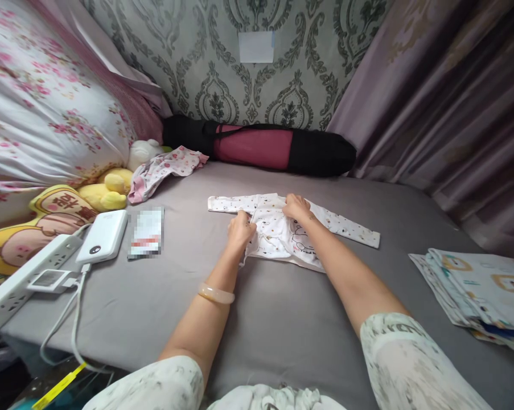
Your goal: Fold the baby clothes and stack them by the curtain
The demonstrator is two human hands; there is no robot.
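A small white baby shirt (270, 229) with a scattered print lies spread on the grey bed sheet (257, 319), its sleeves reaching out to both sides. My left hand (241, 229) has its fingers closed on the shirt's left side, below that sleeve. Near the collar, my right hand (296, 207) pinches the fabric, and its forearm covers part of the printed figure on the front. The fingertips of both hands are partly hidden. A pale bangle circles my left wrist.
A power strip (21, 285), a power bank (103, 234) with cables and a blurred packet (146, 232) lie at left. Behind them are plush toys (107, 191) and a pink-trimmed garment (167, 171). A long black-and-red bag (257, 147) lies along the wall; folded cloths (478, 290) are stacked at right.
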